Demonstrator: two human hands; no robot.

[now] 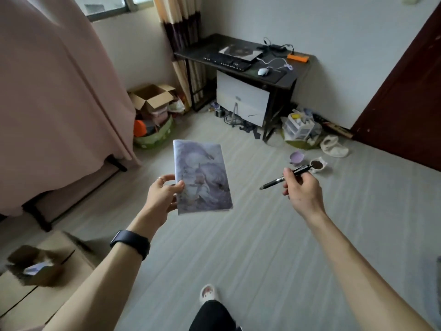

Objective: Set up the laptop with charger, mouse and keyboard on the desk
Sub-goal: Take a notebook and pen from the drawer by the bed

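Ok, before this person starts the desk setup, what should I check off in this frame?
1. Left hand free: not ok, it holds a notebook.
2. Right hand free: not ok, it pinches a pen.
3. Laptop on the desk: ok, lid closed.
4. Keyboard and mouse on the desk: ok.
5. Charger plugged into the laptop: cannot tell.
6. Desk within reach: not ok, it stands far ahead.
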